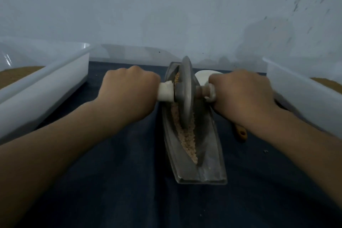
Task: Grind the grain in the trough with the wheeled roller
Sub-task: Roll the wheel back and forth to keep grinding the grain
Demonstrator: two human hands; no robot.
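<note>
Two hands on one roller, one at each end. Left hand [127, 89] curled tight round the white handle on the left side of the wheeled roller [185, 94]. Right hand [240, 94] curled tight round the white handle on the right side, fingers wrapped under and mostly hidden. Grey wheel standing upright on its edge, down in the groove of the long grey trough [209, 146], near the far end. Trough lying straight ahead on the dark blue tabletop [111, 172], near end close to the body, far end close to the pale wall [166, 5]. Pale, crumbly grain [187, 139] spread along the groove, from under the wheel toward the near end, with a darker bit showing just past the wheel on the far side. Small white bowl [201, 77] right behind the right hand, partly hidden. Brown wooden handle [240, 133] poking out from under the right wrist, flat on the tabletop. Big white bin [46, 83] to the left with brown stuff inside. Another white bin [305, 87] to the right, also with a bit of brown stuff showing at its far edge.
</note>
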